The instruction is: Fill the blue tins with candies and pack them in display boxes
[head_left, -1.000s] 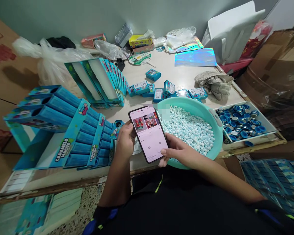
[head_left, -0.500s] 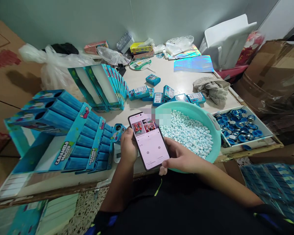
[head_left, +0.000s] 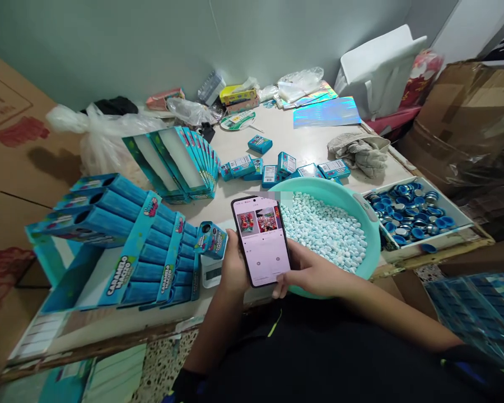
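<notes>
A smartphone (head_left: pixel 265 254) with a lit screen is held in front of my body, and pictures show near the top of its display. My left hand (head_left: pixel 234 263) is closed around its left side, with the fingers hidden behind it. My right hand (head_left: pixel 308 273) grips the lower right edge, thumb over the bottom of the screen. Just left of my left hand, a small blue box (head_left: pixel 211 239) stands on a small digital scale (head_left: pixel 212 274). Right behind the phone is a turquoise basin (head_left: pixel 372 246) holding many pale mint-coloured candies (head_left: pixel 327 235).
Blue display cartons (head_left: pixel 121 263) packed with boxes fill the left side. Several small blue boxes (head_left: pixel 292 163) lie behind the basin. On the right are a tray of blue caps (head_left: pixel 415 215) and a grey cloth (head_left: pixel 359 152). Large cardboard boxes (head_left: pixel 466 117) stand beyond.
The view has shifted slightly, and the phone sits more upright and a little further right. Both hands keep hold of it. More of the scale shows beside my left hand.
</notes>
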A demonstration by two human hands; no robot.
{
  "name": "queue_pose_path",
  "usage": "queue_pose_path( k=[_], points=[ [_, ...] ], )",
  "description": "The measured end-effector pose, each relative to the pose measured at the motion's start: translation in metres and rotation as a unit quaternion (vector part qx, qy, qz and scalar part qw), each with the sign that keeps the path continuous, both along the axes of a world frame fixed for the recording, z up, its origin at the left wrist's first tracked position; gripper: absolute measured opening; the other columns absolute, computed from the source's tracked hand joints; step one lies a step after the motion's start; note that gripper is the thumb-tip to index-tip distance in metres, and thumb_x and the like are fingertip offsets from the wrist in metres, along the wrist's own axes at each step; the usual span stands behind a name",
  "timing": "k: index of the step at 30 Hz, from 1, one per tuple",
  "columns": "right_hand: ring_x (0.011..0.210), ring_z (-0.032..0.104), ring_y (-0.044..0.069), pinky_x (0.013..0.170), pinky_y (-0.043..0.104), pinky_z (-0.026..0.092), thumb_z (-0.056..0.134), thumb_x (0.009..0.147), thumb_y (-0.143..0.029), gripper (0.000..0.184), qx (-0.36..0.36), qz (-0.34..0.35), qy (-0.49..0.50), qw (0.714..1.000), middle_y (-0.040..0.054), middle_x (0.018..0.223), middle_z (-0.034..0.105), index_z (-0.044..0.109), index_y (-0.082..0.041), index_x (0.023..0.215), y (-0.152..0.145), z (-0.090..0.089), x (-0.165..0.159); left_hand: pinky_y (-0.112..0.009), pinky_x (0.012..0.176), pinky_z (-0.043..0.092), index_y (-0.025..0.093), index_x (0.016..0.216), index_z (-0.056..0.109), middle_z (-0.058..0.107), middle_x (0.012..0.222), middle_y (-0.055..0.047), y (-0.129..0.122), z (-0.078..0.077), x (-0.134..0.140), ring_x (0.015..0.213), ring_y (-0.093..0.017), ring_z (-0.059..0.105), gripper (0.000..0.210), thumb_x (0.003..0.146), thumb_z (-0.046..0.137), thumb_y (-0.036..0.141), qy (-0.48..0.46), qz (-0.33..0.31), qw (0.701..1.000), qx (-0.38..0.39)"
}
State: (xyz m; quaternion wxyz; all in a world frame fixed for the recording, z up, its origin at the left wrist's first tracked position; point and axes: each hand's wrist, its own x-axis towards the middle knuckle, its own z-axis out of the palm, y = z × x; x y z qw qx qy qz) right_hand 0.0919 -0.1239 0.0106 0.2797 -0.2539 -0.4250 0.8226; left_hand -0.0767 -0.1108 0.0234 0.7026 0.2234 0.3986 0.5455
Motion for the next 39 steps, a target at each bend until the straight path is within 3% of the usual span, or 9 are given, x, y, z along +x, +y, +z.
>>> queue_pose_path(
  k=[3,5,9,13,20,24,30,35,39],
  points=[
    [0.066,0.072,0.019,0.064,0.034,0.061,0.077,0.091,-0.049,0.071,0.028,-0.035,0.012,0.999,0.0024,0.099,0.071,0.036,-0.024,0.142,0.002,-0.002,0.0,-0.051,0.097,0.062,0.015,0.118,0.077,0.078,0.117,-0.017,0.005,0.009,0.005,0.122,-0.042,0.07,0.08,0.084,0.059,0.086,-0.015,-0.093,0.996,0.01],
    [0.067,0.071,0.019,0.065,0.035,0.061,0.078,0.09,-0.057,0.07,0.059,-0.066,0.013,0.996,0.0038,0.1,0.071,0.04,-0.024,0.139,0.003,-0.002,0.0,-0.051,0.095,0.063,0.014,0.124,0.075,0.076,0.121,-0.018,0.014,0.014,0.01,0.121,-0.041,0.071,0.08,0.088,0.056,0.083,-0.023,-0.107,0.994,0.013],
    [0.091,0.072,0.023,0.083,0.039,0.062,0.087,0.082,-0.052,0.072,0.087,-0.176,-0.015,0.981,0.0078,0.115,0.07,0.049,-0.024,0.137,0.006,-0.001,-0.001,-0.048,0.094,0.064,0.014,0.126,0.074,0.074,0.129,-0.017,0.036,0.016,0.028,0.119,-0.036,0.072,0.068,0.098,0.049,0.072,-0.036,-0.072,0.997,0.017],
    [0.129,0.061,0.029,0.112,0.046,0.051,0.083,0.084,-0.043,0.061,0.093,-0.272,-0.021,0.957,0.0095,0.135,0.065,0.054,-0.024,0.134,0.012,-0.001,-0.001,-0.047,0.1,0.061,0.013,0.12,0.074,0.076,0.12,-0.018,0.048,0.005,0.044,0.121,-0.034,0.071,0.066,0.103,0.041,0.067,-0.054,-0.029,0.998,0.009],
    [0.13,0.06,0.025,0.112,0.044,0.049,0.06,0.104,-0.051,0.046,0.129,-0.338,-0.043,0.931,0.0104,0.142,0.06,0.046,-0.027,0.14,0.012,-0.009,-0.001,-0.05,0.104,0.059,0.015,0.108,0.077,0.077,0.114,-0.016,0.045,-0.012,0.048,0.124,-0.036,0.07,0.064,0.092,0.059,0.074,-0.029,0.037,0.996,0.074],
    [0.112,0.068,0.024,0.098,0.04,0.056,0.058,0.105,-0.054,0.05,0.135,-0.348,-0.061,0.926,0.009,0.126,0.066,0.038,-0.03,0.144,0.012,-0.011,-0.001,-0.049,0.105,0.058,0.023,0.11,0.077,0.078,0.116,-0.01,0.039,-0.014,0.054,0.126,-0.034,0.069,0.057,0.087,0.068,0.074,0.009,0.094,0.987,0.13],
    [0.098,0.07,0.023,0.092,0.04,0.057,0.063,0.103,-0.052,0.049,0.156,-0.36,-0.14,0.909,0.0076,0.118,0.069,0.039,-0.03,0.14,0.014,-0.012,0.0,-0.046,0.106,0.058,0.027,0.113,0.076,0.076,0.122,-0.008,0.032,-0.015,0.058,0.129,-0.034,0.067,0.058,0.083,0.072,0.076,0.027,0.101,0.981,0.165],
    [0.098,0.07,0.023,0.088,0.038,0.056,0.059,0.104,-0.053,0.048,0.192,-0.339,-0.181,0.903,0.0072,0.118,0.07,0.043,-0.03,0.143,0.015,-0.007,0.004,-0.047,0.103,0.059,0.02,0.113,0.077,0.078,0.118,-0.013,0.04,-0.014,0.049,0.123,-0.034,0.07,0.058,0.09,0.065,0.072,-0.002,0.059,0.992,0.113],
    [0.102,0.068,0.026,0.09,0.041,0.053,0.051,0.107,-0.049,0.043,0.254,-0.325,-0.263,0.872,0.0091,0.124,0.068,0.052,-0.026,0.144,0.016,-0.001,0.009,-0.047,0.104,0.058,0.015,0.119,0.075,0.077,0.118,-0.016,0.049,-0.012,0.042,0.119,-0.033,0.072,0.059,0.097,0.056,0.066,-0.039,0.068,0.995,0.061]
  ],
)
